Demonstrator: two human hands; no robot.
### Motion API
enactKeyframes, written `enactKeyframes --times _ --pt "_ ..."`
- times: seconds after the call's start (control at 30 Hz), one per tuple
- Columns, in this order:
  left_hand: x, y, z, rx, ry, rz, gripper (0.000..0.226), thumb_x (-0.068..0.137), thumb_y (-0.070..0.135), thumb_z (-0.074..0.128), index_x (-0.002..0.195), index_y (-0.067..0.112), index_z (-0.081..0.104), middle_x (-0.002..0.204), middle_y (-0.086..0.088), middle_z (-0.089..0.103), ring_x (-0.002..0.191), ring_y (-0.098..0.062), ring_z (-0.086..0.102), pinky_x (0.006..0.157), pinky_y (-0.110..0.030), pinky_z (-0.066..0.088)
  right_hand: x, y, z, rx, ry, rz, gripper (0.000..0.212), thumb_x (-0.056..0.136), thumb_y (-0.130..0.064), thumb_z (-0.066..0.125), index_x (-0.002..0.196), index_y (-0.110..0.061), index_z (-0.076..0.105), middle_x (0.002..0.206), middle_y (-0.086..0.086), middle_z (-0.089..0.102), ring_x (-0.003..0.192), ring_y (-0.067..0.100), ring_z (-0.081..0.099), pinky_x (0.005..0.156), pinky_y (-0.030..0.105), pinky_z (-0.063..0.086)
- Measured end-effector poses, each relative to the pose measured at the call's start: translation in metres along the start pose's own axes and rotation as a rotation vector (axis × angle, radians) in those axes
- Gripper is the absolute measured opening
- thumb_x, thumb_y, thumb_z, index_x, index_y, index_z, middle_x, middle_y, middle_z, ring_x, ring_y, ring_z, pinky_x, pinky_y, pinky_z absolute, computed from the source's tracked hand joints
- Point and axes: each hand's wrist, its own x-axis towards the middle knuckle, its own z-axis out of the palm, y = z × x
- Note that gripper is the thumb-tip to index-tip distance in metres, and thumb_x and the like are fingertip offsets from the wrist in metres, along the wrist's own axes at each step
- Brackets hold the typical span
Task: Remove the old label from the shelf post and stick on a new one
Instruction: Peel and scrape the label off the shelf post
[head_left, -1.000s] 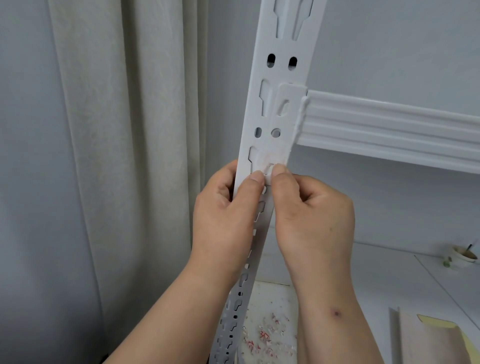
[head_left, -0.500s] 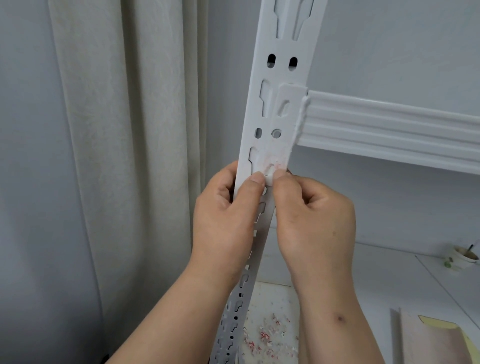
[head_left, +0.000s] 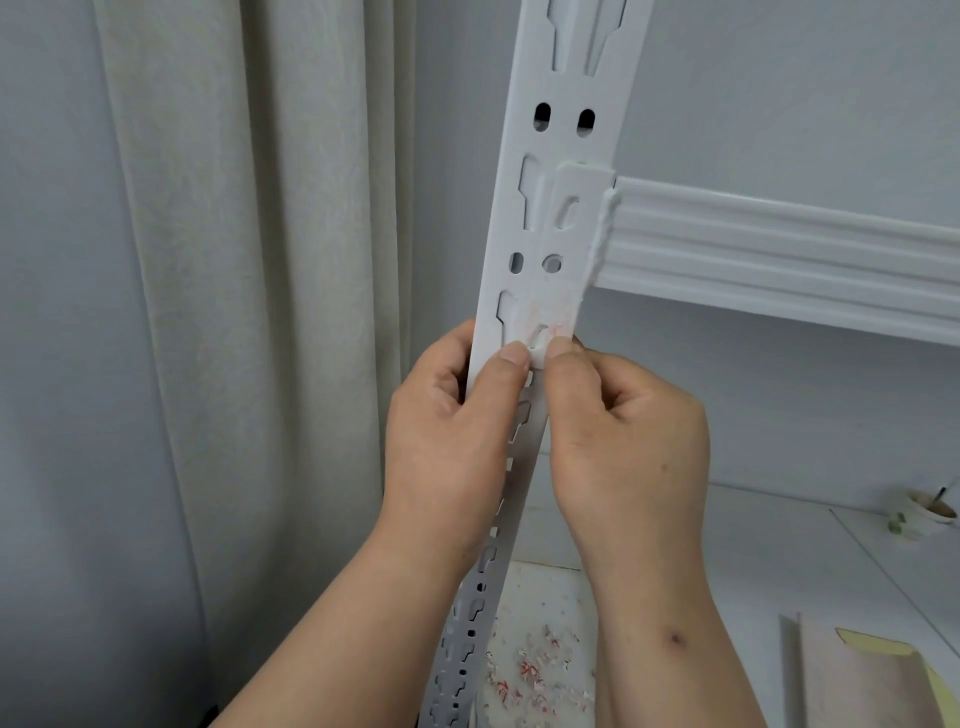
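Old label (head_left: 537, 322) mostly scraped to pinkish residue on the shelf post (head_left: 558, 218), left hand (head_left: 452, 431) gripping the post, right hand (head_left: 623, 441) fingers pinching a remnant; new label not yet applied.

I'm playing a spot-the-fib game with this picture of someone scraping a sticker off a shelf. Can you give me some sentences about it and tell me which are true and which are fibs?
1. Both thumbs press on the shelf post just below a pinkish patch of label residue. True.
2. The left hand holds a pair of scissors. False: it holds only the post, with its fingers curled round the post's left edge.
3. Little red and white label scraps lie on the surface below the hands. True.
4. The post is bright red. False: it is white, with slots and holes.
5. A curtain hangs to the left of the post. True.
6. The right hand is down by the cup. False: it is up at the post.
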Motion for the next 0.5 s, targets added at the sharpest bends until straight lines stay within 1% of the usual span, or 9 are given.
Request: enactKeyframes --times 0.07,0.13,0.17,0.23,0.33,0.43,0.5 --pt "-0.0008 0.0011 0.0002 0.005 0.005 0.001 0.025 0.086 0.03 0.058 0.103 0.021 0.075 0.101 -0.019 0.074 0.1 -0.044 0.067 0.09 -0.062 0.052 0.0013 0.0002 0.0017 0.007 0.015 0.011 0.052 0.088 -0.04 0.057 0.039 -0.027 0.047 0.034 -0.007 0.035 0.038 0.012 0.033 0.039 0.016 0.022" --pt "-0.0016 0.0014 0.0004 0.003 0.008 0.004 0.025 0.086 0.03 0.058 0.102 0.019 0.074 0.102 -0.025 0.07 0.092 -0.041 0.068 0.088 -0.062 0.052 0.0022 0.0008 0.0028 -0.01 0.027 0.006 0.05 0.087 -0.043 0.056 0.04 -0.029 0.048 0.034 -0.007 0.036 0.039 0.012 0.034 0.04 0.017 0.023" --pt "-0.0017 0.0016 0.0006 0.001 0.008 0.007 0.025 0.086 0.03 0.058 0.102 0.019 0.074 0.102 -0.026 0.07 0.089 -0.042 0.067 0.087 -0.062 0.052 0.0022 0.0009 0.0028 -0.016 0.029 0.005 0.05 0.087 -0.044 0.055 0.04 -0.029 0.048 0.034 -0.008 0.037 0.039 0.012 0.035 0.04 0.017 0.024" --pt "-0.0018 0.002 0.001 0.004 0.006 0.01 0.025 0.086 0.03 0.058 0.101 0.019 0.074 0.102 -0.024 0.071 0.092 -0.047 0.065 0.087 -0.06 0.053 0.002 0.0009 0.0025 -0.014 0.026 0.009 0.049 0.086 -0.046 0.055 0.041 -0.029 0.049 0.034 -0.007 0.037 0.039 0.012 0.035 0.04 0.017 0.024" --pt "-0.0011 0.0009 0.0012 0.004 0.008 0.013 0.024 0.086 0.03 0.058 0.1 0.021 0.075 0.102 -0.023 0.071 0.089 -0.037 0.067 0.087 -0.06 0.053 0.0019 0.0002 0.002 -0.007 0.019 0.02 0.05 0.087 -0.046 0.055 0.041 -0.028 0.049 0.034 -0.007 0.037 0.039 0.013 0.035 0.04 0.018 0.023" --pt "-0.0004 -0.0015 0.0005 -0.001 0.011 0.009 0.025 0.085 0.032 0.059 0.101 0.021 0.075 0.103 -0.023 0.072 0.1 -0.048 0.065 0.089 -0.062 0.051 0.0025 -0.0001 0.0017 -0.003 0.014 0.02 0.05 0.087 -0.045 0.056 0.041 -0.028 0.05 0.033 -0.007 0.037 0.038 0.013 0.036 0.039 0.018 0.023" --pt "-0.0005 -0.002 0.0002 0.0 0.01 0.011 0.026 0.084 0.034 0.06 0.101 0.021 0.074 0.103 -0.023 0.072 0.101 -0.047 0.065 0.09 -0.062 0.052 0.0028 -0.0012 0.0005 0.003 0.006 0.017 0.052 0.088 -0.043 0.057 0.039 -0.028 0.049 0.032 -0.007 0.036 0.037 0.012 0.035 0.038 0.017 0.023"
